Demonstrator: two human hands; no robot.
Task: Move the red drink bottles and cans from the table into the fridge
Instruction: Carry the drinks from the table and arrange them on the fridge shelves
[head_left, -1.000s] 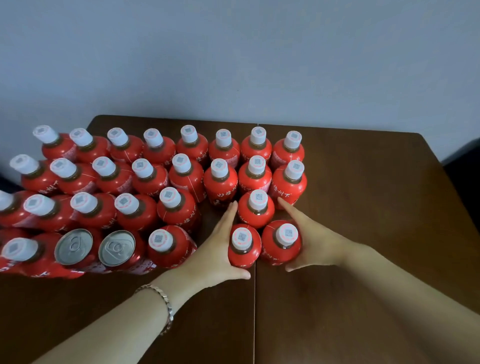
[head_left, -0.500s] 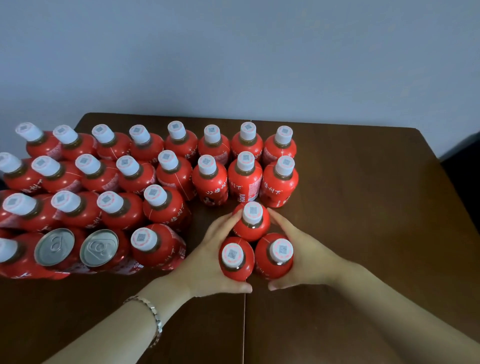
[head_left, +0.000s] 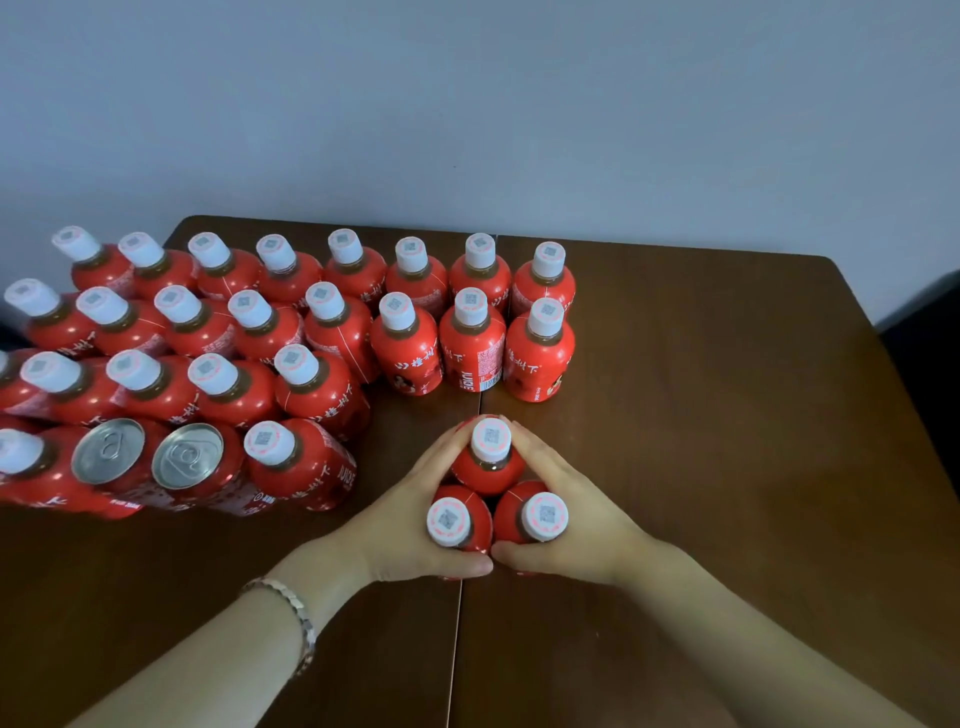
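The fingers (head_left: 457, 441) of the left hand (head_left: 400, 525) and those of the right hand (head_left: 587, 519) were curled round a cluster of three bottles (head_left: 488, 467), thumbs almost meeting at the near side and fingertips nearly touching behind the far bottle. Together the hands enclosed all three, pressed tight against each other. Each bottle stood upright, long axis vertical, white cap up toward the camera. The cluster sat on the brown table (head_left: 727, 415), over its centre seam, apart from the rest. A bracelet (head_left: 296, 613) circled the left wrist. Further off, rows of upright red bottles (head_left: 405, 358) stood, with two cans (head_left: 187, 457) at the left, tops upward.
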